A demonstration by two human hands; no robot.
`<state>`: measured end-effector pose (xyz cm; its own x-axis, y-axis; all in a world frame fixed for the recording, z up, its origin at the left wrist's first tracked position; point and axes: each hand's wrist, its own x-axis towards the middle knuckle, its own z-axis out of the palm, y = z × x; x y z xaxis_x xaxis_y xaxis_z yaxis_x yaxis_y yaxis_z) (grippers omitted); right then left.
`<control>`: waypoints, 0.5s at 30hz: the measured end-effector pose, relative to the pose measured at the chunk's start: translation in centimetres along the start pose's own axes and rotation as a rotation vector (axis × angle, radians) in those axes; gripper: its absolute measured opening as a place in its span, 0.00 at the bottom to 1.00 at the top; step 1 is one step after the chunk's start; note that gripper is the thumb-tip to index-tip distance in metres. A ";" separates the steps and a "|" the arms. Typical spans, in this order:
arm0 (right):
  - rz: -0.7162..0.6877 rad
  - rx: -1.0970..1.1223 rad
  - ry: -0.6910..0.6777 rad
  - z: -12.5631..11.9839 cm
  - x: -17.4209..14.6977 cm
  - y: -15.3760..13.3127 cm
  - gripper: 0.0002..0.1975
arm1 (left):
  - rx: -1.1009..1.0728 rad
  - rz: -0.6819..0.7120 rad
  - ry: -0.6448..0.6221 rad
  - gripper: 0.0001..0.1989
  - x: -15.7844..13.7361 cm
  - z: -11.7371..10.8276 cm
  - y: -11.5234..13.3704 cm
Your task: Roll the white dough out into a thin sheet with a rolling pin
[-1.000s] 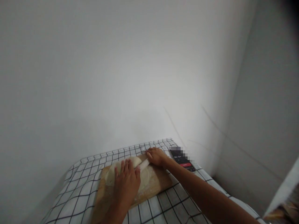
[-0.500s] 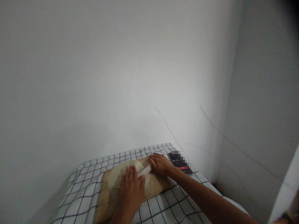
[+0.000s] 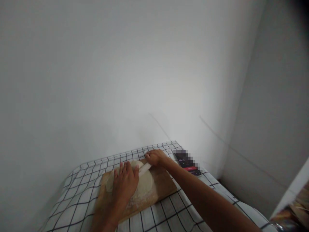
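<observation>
Far left, the checked cloth (image 3: 79, 206) is seen covering the table, w/ a plain white wall behind. On it lies the wooden board (image 3: 164, 187), set at a slant. The dough (image 3: 145, 183) is spread flat on the board, pale and round, approx. in the board's middle; part of it is hidden under the left hand (image 3: 125, 183).

The left hand is laid flat, fingers spread and fully extended, palm pressed down on a pale rolling pin (image 3: 144, 167) and the dough below; nothing is gripped, the pin is only pressed. Vs. a sec ago this hand has been shifted slightly toward the wall, so the pin appears to have been rolled forward over the sheet. By judgement, a forward stroke is in progress and the dough is already thinned well out.

Further right, the right hand (image 3: 155, 157) is curled over the pin's far end, fingers bent down; whether the end is truly clasped or just pushed can't be told. It too has been moved farther from the body than half a sec ago.

Right of that, a phone (image 3: 189, 162) is lying on the cloth just beside the board, screen lit, partly blurred. It has not been touched.
</observation>
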<state>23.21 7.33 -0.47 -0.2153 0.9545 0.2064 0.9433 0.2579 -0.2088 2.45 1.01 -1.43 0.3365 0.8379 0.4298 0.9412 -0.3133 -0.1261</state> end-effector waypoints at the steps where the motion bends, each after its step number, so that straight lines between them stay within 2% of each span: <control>1: -0.003 0.005 0.013 -0.1 -0.6 0.0 0.25 | 0.027 -0.012 0.000 0.26 -0.1 -0.2 0.2; 4: -0.023 0.018 0.061 -0.2 -2.6 -0.2 0.26 | 0.084 -0.039 0.029 0.30 -0.6 -0.6 0.8; 9: -0.055 0.032 0.129 -0.5 -5.8 -0.4 0.25 | 0.048 -0.021 0.058 0.30 -2.1 -0.4 1.7; 12: -0.074 0.046 0.150 -0.8 -7.9 -0.6 0.25 | 0.007 -0.011 0.091 0.30 -3.6 -0.3 2.4; 15: -0.087 0.081 0.158 -0.8 -10.1 -0.9 0.26 | -0.031 0.056 0.134 0.33 -5.7 -0.5 3.0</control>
<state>24.75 -2.64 -1.60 -0.2469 0.8944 0.3730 0.8982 0.3557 -0.2583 3.38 -4.93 -3.85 0.3796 0.7520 0.5389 0.9191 -0.3732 -0.1267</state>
